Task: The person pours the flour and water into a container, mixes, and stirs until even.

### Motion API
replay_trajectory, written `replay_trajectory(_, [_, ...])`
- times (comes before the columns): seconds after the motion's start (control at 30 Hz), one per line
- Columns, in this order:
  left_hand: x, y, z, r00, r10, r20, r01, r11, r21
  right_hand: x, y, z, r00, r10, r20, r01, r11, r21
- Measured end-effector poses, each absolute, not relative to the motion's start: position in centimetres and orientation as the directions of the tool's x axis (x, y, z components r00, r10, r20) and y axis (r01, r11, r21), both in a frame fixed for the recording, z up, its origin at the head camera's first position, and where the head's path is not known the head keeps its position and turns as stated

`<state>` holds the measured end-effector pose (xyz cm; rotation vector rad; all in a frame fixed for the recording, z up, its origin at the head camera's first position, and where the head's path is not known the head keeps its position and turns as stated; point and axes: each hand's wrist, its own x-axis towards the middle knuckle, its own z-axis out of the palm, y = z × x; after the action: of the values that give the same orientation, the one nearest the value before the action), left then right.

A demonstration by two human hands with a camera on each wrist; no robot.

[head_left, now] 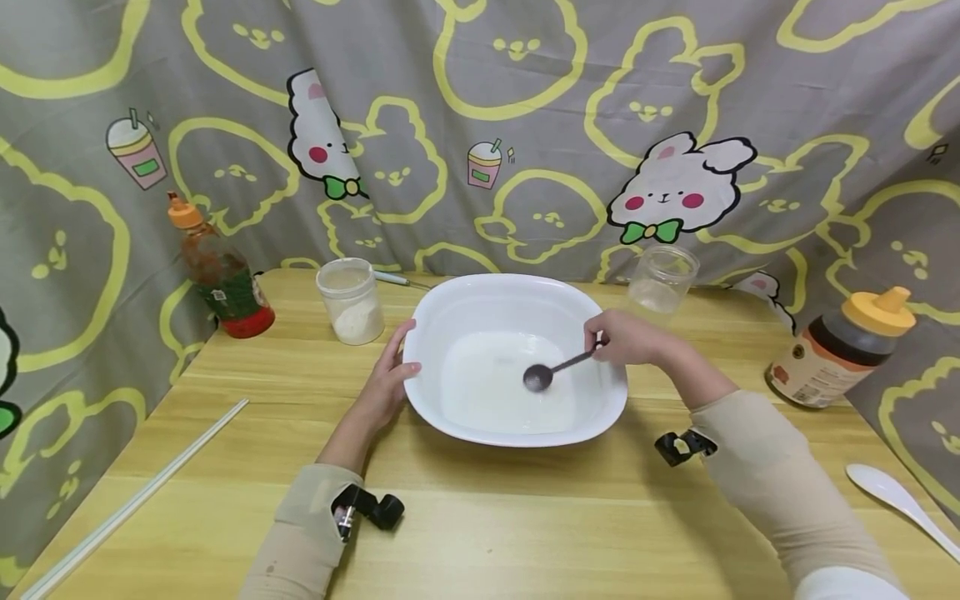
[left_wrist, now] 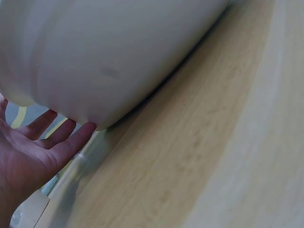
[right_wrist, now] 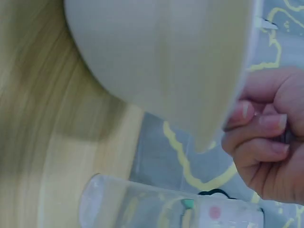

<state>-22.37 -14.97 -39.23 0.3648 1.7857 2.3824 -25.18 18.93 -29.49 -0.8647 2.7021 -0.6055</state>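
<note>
Fingers first: on my right hand (head_left: 628, 337) they are curled in tight, pinching the top of a dark spoon (head_left: 553, 371), and the right wrist view shows the fingertips (right_wrist: 259, 124) bunched just past the rim of the white bowl (head_left: 420, 333). The spoon's handle slants down from that pinch and its scoop sits low in the bowl, over the pale liquid pooled at the bottom; I can't tell whether the scoop actually touches it. On the other side, my left hand (head_left: 390, 379) lies flat with straight, slightly spread fingers (left_wrist: 57, 135) pressed against the bowl's outer wall, thumb up near the rim, steadying it on the wooden table (head_left: 480, 517). Judging by this, I'd say we're in the middle of things: there's already liquid in the bowl and the spoon is in, so it looks like stirring or scooping is under way rather than finished. The jar with white powder (head_left: 350, 300) stands just behind the bowl to the left, uncapped and still holding plenty; the clear jar (head_left: 662, 279) behind my right hand looks nearly empty. Outward from the fingers: right wrist cocked down over the bowl's far-right edge, forearm angling in from the lower right; left forearm comes straight up from below, wrist level with the table.
</note>
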Motion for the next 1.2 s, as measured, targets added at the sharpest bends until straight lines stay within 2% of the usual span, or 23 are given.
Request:
replay_trajectory(0.07, [-22.4, -15.0, -39.2, -0.961, 0.254, 0.106, 0.031, -0.284, 0.958, -25.5, 18.7, -29.8, -0.823, -0.563, -0.076, -0.479, 0.759, -0.440])
replay_trajectory(0.13, [-22.4, -15.0, -39.3, -0.961, 0.255, 0.108, 0.032, -0.287, 0.957, -25.6, 18.2, -30.3, -0.825, -0.558, -0.088, -0.458, 0.752, -0.475])
replay_trajectory(0.3, [-22.4, -15.0, -39.4, -0.958, 0.260, 0.119, 0.037, -0.298, 0.954, -25.5, 17.4, -31.0, -0.733, -0.656, -0.182, -0.422, 0.647, -0.635])
replay_trajectory(0.43, [-22.5, -15.0, -39.4, -0.958, 0.260, 0.123, 0.041, -0.298, 0.954, -25.3, 18.1, -30.3, -0.688, -0.690, -0.225, -0.444, 0.645, -0.622])
replay_trajectory(0.53, [-22.6, -15.0, -39.5, -0.957, 0.261, 0.127, 0.045, -0.297, 0.954, -25.3, 19.0, -29.4, -0.716, -0.662, -0.221, -0.468, 0.691, -0.551])
replay_trajectory(0.7, [-22.5, -15.1, -39.5, -0.956, 0.265, 0.125, 0.042, -0.300, 0.953, -25.9, 19.6, -29.1, -0.819, -0.557, -0.138, -0.456, 0.778, -0.432])
replay_trajectory(0.8, [-22.5, -15.1, -39.4, -0.959, 0.257, 0.115, 0.034, -0.299, 0.954, -26.4, 19.0, -29.7, -0.860, -0.499, -0.105, -0.418, 0.808, -0.416])
replay_trajectory(0.87, [-22.4, -15.1, -39.4, -0.960, 0.256, 0.112, 0.031, -0.300, 0.953, -26.6, 18.2, -30.3, -0.865, -0.491, -0.106, -0.400, 0.801, -0.446])
replay_trajectory(1.07, [-22.4, -14.9, -39.3, -0.961, 0.254, 0.113, 0.033, -0.299, 0.954, -26.6, 16.3, -32.0, -0.791, -0.591, -0.162, -0.354, 0.657, -0.666])
replay_trajectory(1.2, [-22.4, -15.0, -39.3, -0.961, 0.253, 0.112, 0.032, -0.301, 0.953, -26.1, 16.1, -32.3, -0.707, -0.671, -0.222, -0.328, 0.590, -0.737])
